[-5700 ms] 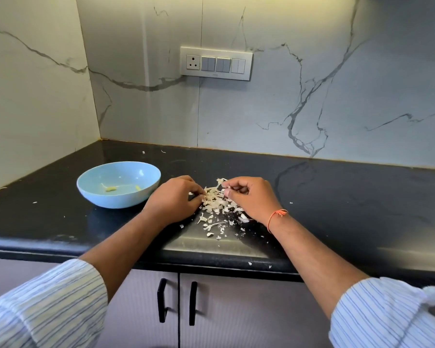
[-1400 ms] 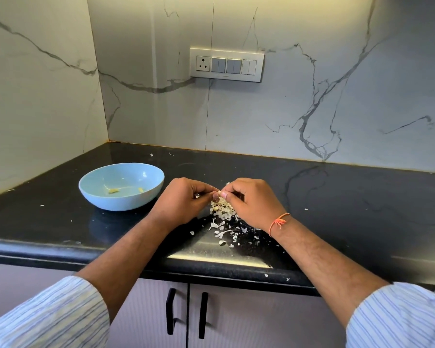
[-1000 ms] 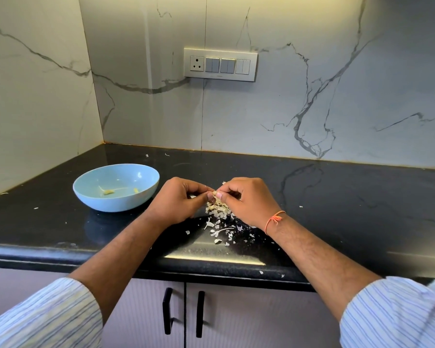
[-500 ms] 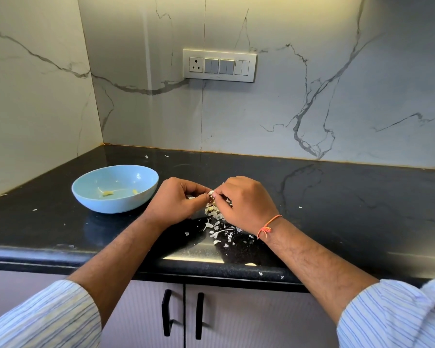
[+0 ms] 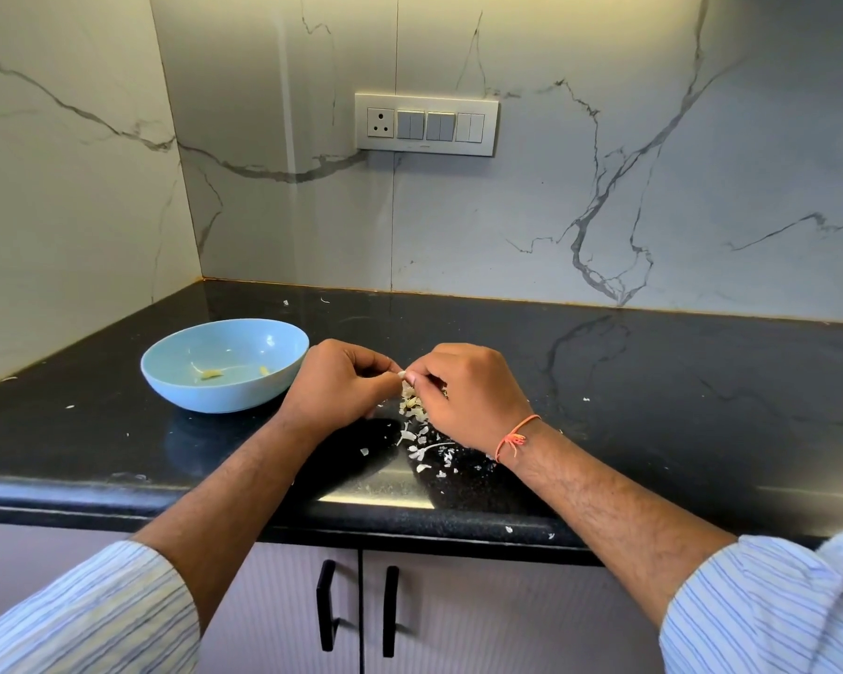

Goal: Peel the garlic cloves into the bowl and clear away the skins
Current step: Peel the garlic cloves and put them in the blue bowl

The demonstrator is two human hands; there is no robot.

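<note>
Where both hands' fingers [image 5: 394,377] meet, small pale clove [image 5: 402,374].

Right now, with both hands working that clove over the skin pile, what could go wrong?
1. The garlic clove, pinched between the left hand and right hand, sits above the skin pile, not the blue bowl. If it slips from the grip, it likely lands among the skins.
2. Loose skin flakes already lie at the countertop edge; careless sweeping may push them to the floor.
</note>
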